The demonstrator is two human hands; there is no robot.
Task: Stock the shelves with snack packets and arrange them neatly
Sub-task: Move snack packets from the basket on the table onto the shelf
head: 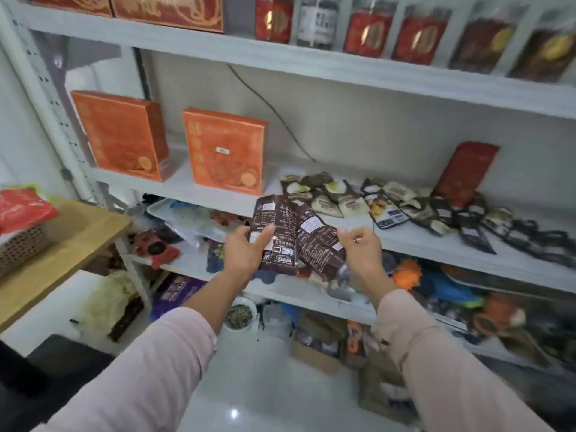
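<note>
Partway done, by look of it. Already lying on white metal middle shelf (414, 244): dark-and-cream foil snack packets (330, 198), loosely overlapped, not neat (roughly a dozen; overlap prevents exact count). Just in front of that shelf's edge: fanned dark brown glossy snack packets (290, 232), at least two. Gripped by left hand (246, 249), thumb over face; pinched at right edge by right hand (363, 249). Left to do: placing, straightening. Also on that shelf: two orange cardboard boxes (226, 149) at left end, one tall red carton (466, 173) toward right.

We see one orange box (121, 135) and a second orange box (226, 151) standing upright and apart, with a black cable (271, 107) running down the wall behind them. Far right stands a tall red box (464, 173). At left, a wooden counter (71, 244) carries a red plastic bag (21, 207).
</note>
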